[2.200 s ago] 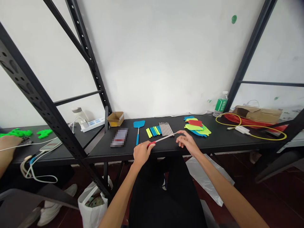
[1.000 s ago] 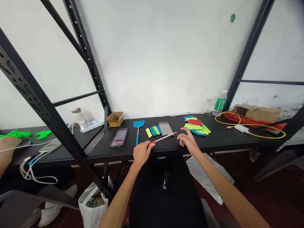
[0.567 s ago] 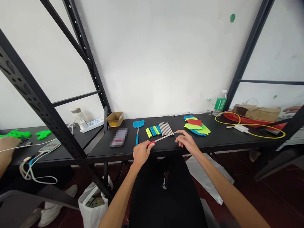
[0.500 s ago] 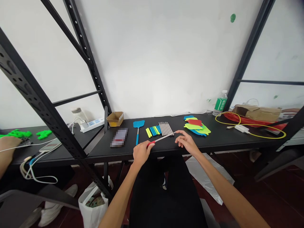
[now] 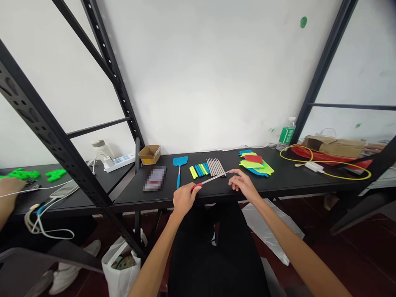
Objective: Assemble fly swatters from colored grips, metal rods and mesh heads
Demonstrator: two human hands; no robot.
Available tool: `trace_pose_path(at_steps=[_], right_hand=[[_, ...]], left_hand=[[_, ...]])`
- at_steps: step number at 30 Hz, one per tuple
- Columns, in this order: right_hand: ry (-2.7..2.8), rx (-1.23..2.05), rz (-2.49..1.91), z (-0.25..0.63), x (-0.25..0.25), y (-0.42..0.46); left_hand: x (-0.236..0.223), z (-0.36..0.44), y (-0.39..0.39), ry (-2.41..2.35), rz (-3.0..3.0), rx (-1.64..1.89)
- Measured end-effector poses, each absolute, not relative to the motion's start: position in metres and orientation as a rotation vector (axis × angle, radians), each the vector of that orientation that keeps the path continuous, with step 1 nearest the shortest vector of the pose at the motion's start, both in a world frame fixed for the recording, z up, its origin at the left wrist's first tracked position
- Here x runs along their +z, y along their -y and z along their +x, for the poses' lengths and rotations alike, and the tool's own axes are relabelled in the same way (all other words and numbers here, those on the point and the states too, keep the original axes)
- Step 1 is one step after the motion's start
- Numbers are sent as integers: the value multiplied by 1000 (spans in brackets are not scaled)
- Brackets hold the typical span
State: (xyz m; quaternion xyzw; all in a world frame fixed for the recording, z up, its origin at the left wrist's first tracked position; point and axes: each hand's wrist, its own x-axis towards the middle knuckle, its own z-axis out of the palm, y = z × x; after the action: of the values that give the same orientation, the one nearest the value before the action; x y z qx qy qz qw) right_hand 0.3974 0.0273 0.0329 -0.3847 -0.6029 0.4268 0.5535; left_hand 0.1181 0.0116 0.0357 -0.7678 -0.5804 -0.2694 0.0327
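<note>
My left hand (image 5: 183,199) is closed around the red grip of a thin metal rod (image 5: 213,178), which points away to the right above the table's front edge. At the rod's far end, my right hand (image 5: 243,184) has its index finger stretched out to the tip, the other fingers loosely bent. Behind them lie a row of yellow and blue handle grips (image 5: 199,170) and several bare metal rods (image 5: 215,167). A blue fly swatter (image 5: 180,161) lies to the left. Red, yellow and blue swatter heads (image 5: 256,165) are piled on the right.
A phone-like blurred item (image 5: 154,178) and a small cardboard box (image 5: 149,155) are on the left of the black table (image 5: 130,197). A bottle (image 5: 286,134) and yellow cable (image 5: 346,178) lie right. Another person's hand (image 5: 10,192) is at far left, beyond the metal post (image 5: 55,136).
Both hands and the rod keep nearly the same pose. The whole view has shifted very slightly.
</note>
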Motion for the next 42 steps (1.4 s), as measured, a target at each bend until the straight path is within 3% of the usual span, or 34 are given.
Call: trace_pose_path(at_steps=[20,42], right_hand=[[1239,1012,-880,398,32,-28],[1460,1004,-946,396,37,-24]], left_hand=[[39,119,-9,1815,-2373,-807],[39,119,-10,1821,-2374,-799]])
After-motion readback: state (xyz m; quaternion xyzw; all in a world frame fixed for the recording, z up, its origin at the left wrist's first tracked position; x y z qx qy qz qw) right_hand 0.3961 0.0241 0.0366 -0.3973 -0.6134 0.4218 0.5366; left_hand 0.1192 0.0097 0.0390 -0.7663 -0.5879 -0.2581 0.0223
